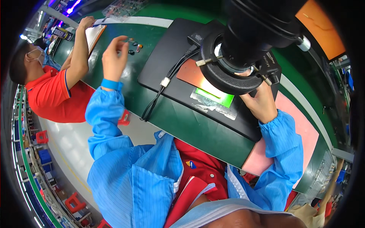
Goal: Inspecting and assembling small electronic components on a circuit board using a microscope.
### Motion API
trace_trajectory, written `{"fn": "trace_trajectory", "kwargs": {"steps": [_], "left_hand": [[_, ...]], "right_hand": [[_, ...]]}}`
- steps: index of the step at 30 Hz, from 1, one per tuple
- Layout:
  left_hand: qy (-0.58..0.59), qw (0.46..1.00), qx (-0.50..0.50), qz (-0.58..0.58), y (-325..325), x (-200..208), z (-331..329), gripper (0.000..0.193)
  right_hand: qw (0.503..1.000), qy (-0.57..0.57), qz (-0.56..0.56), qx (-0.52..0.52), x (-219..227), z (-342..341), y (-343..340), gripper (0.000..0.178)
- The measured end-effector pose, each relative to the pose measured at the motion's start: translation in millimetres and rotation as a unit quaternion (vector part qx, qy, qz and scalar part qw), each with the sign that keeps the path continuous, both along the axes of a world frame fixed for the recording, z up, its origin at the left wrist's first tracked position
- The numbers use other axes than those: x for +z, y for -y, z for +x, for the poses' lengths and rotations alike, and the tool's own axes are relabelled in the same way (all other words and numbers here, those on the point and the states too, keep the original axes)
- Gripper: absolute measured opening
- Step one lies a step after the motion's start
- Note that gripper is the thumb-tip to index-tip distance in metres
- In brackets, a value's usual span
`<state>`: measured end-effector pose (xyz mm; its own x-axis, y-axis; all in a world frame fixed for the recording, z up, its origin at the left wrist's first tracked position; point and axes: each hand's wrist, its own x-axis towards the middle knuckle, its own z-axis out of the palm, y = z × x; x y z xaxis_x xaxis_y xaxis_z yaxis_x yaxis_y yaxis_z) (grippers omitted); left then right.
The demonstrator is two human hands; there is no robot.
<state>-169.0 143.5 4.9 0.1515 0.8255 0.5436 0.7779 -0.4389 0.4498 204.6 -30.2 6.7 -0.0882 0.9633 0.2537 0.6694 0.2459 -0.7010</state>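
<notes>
My left hand (115, 60) is raised over the green tabletop with its fingers apart, and nothing shows in it. Small loose parts (135, 46), dark and orange, lie just to the right of it. My right hand (262, 102) reaches beneath the black ring light (213, 78) of a microscope (251, 34). Its thumb shows, but the ring hides most of the fingers and whatever they touch. Left of that hand, a brightly lit green piece (224, 99) and a copper-coloured sheet (190, 74) lie on the black microscope base (159, 68).
Black cables (156, 99) run across the base and hang at the table's near edge. A pink sheet (300, 133) lies to the right on the green table (201, 131). At the left, another person in a red shirt (57, 95) works at the same table. Red stools (75, 203) stand on the floor.
</notes>
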Motion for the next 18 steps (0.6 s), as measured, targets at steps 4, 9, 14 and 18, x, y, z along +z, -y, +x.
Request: {"fn": "trace_trajectory", "kwargs": {"steps": [4,9,14,18], "left_hand": [[-0.109,0.992,0.028,0.059,-2,15,-3,0.025],[0.023,0.976,-0.217,0.003,94,27,111,0.019],[0.137,0.946,-0.283,-0.076,146,-4,164,0.017],[0.123,0.961,-0.236,-0.077,142,-13,165,0.015]], "right_hand": [[0.999,-0.041,-0.022,0.01,8,-4,-7,0.027],[0.968,-0.216,-0.118,0.051,-1,0,-5,0.031],[0.977,-0.193,0.004,0.088,7,-10,-3,0.013],[0.991,-0.112,-0.018,0.074,10,0,-3,0.018]]}}
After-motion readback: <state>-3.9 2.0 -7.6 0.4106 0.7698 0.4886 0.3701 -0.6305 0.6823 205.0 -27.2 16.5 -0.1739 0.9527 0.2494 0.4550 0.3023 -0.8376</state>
